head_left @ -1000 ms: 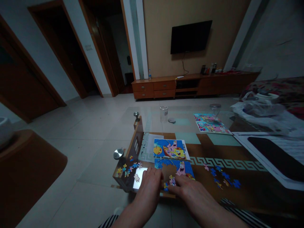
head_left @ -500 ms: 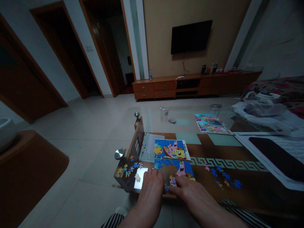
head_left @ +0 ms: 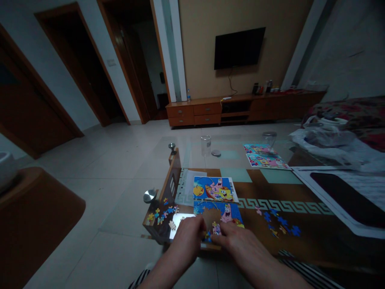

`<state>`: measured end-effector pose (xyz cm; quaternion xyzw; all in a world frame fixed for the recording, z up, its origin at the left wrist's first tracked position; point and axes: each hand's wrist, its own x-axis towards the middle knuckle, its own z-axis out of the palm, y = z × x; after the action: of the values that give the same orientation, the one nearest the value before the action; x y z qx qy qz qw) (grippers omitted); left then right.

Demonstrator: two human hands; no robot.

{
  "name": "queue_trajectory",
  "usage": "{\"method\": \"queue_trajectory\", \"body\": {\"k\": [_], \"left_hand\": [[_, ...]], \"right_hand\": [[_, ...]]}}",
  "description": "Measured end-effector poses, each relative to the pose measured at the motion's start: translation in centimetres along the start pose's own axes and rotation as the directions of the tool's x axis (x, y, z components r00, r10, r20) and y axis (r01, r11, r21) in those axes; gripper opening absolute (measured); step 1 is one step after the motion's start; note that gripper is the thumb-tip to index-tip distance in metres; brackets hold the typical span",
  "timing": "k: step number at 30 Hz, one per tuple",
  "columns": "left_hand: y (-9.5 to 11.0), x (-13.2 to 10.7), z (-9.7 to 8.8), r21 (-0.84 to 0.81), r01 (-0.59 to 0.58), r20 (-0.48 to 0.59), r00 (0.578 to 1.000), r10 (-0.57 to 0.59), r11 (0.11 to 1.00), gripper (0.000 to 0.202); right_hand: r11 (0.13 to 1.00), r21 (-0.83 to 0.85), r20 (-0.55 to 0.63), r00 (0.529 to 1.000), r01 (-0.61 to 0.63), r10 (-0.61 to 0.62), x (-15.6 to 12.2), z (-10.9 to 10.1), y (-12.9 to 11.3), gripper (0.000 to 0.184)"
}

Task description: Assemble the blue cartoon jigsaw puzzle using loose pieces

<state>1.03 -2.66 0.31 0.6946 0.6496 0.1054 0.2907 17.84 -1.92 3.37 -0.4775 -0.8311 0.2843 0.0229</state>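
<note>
A partly built jigsaw puzzle (head_left: 218, 210) with a blue cartoon scene lies on the brown table panel, and its lower middle shows a gap of bare wood. Above it lies a printed picture card (head_left: 215, 189) of a similar scene. My left hand (head_left: 188, 241) and my right hand (head_left: 237, 241) meet at the puzzle's lower edge, fingertips on a small heap of loose pieces (head_left: 214, 231). Any piece between the fingers is hidden. Blue loose pieces (head_left: 279, 221) lie to the right, and a coloured cluster (head_left: 164, 212) lies to the left.
The table has a glass top (head_left: 192, 160) with a wooden end frame (head_left: 171, 188) and a metal knob (head_left: 149, 196). A glass tumbler (head_left: 206, 145), a jar (head_left: 269, 139) and printed sheets (head_left: 266, 160) stand beyond the puzzle. A white plastic bag (head_left: 325, 138) lies at right.
My left hand has moved right and closed in on my right hand at the pieces. Its fingers are more bunched than before. The view has shifted slightly.
</note>
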Motion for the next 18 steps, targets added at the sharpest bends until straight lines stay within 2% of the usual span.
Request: {"method": "queue_trajectory", "body": {"k": [5,12,18], "left_hand": [[-1.3,0.5,-0.9,-0.013,0.023,-0.014,1.000,-0.023,1.000,0.017],[-2.4,-0.3,-1.2,0.009,0.014,-0.048,0.999,-0.014,1.000,0.029],[-3.3,-1.3,-1.3,0.022,0.002,-0.049,0.999,-0.001,1.000,0.029]], "right_hand": [[0.999,-0.004,0.020,0.999,-0.049,0.049,-0.3,-0.3,-0.5,0.026],[0.994,-0.064,-0.043,0.995,0.092,-0.095,-0.4,0.7,0.9,0.033],[0.982,-0.152,-0.050,0.991,0.113,-0.122,0.0,1.0,1.3,0.031]]}}
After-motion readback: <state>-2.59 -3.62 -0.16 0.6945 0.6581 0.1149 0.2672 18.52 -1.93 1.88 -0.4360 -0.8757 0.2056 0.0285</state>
